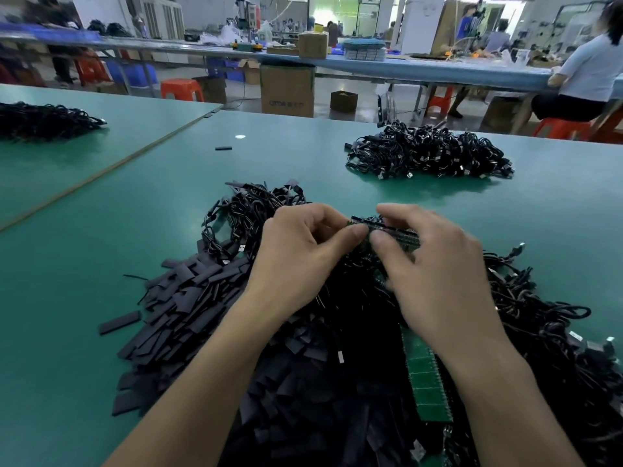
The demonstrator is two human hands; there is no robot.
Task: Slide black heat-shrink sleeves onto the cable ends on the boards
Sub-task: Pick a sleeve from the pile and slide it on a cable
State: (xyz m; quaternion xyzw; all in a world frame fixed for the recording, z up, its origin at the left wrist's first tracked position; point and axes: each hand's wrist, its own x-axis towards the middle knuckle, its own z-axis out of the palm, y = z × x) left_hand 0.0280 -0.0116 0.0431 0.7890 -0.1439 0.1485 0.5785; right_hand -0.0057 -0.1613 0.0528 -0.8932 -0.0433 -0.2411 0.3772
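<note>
Black heat-shrink sleeves (188, 308), short flat rectangles of matte tubing, lie in one loose heap just left of and below our left fingers. We judge they sit there so the next piece is a short reach away. There are far too many to count. Two lie apart from the heap: one single sleeve (119, 322) well to the left of our fingers, and a stray sleeve (223, 148) far beyond them.

Our left hand (303, 257) is curled, with thumb and forefinger pinching the near end of a narrow green circuit-board strip (401, 234). Our right hand (438, 281) pinches the same strip from the other side, thumb tip almost touching the left thumb. We hold it raised between both pinches, probably to steady one cable end while a sleeve goes on. Whether a sleeve is already under the fingertips we cannot tell; the spot is dark and blurred.

We count two boards: the strip we hold and a flat green board panel (426, 382) under our right wrist. We count three cable heaps. The tangle of black cables (539, 315) spreads beneath and right of our fingers. A far cable heap (428, 153) lies beyond them, and a left cable heap (43, 119) lies well off to the left. All of it rests on the green table mat (101, 230).
</note>
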